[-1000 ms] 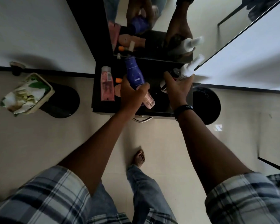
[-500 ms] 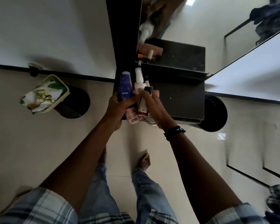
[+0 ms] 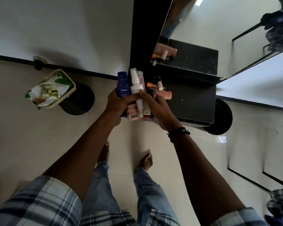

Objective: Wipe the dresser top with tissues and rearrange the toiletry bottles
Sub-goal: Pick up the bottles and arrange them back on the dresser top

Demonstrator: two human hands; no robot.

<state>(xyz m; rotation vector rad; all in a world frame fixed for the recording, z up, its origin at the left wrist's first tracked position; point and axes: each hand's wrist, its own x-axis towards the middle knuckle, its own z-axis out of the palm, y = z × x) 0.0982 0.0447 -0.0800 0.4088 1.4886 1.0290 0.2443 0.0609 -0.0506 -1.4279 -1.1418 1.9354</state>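
Observation:
On the left end of the black dresser top [image 3: 194, 101] I press a bunch of toiletries together. My left hand [image 3: 117, 104] wraps the blue Nivea bottle [image 3: 123, 84] and a pink tube [image 3: 132, 112]. My right hand [image 3: 157, 108] closes on the bunch from the right, against a white spray bottle [image 3: 136, 85] and a dark bottle [image 3: 150, 93]. Behind them lie a pink bottle [image 3: 165, 94], an orange-capped stick [image 3: 151, 85] and a small white-capped item [image 3: 160, 85]. No tissue shows in either hand.
A mirror [image 3: 211, 30] stands behind the dresser and reflects the bottles. A tissue box [image 3: 52, 88] sits on a round black stool [image 3: 82, 101] to the left. Another round black stool [image 3: 222, 118] is at the dresser's right end. My bare feet stand on pale floor tiles.
Both hands carried the bottles from the middle of the dresser to its left end and bunched them together. The right half of the top now lies bare.

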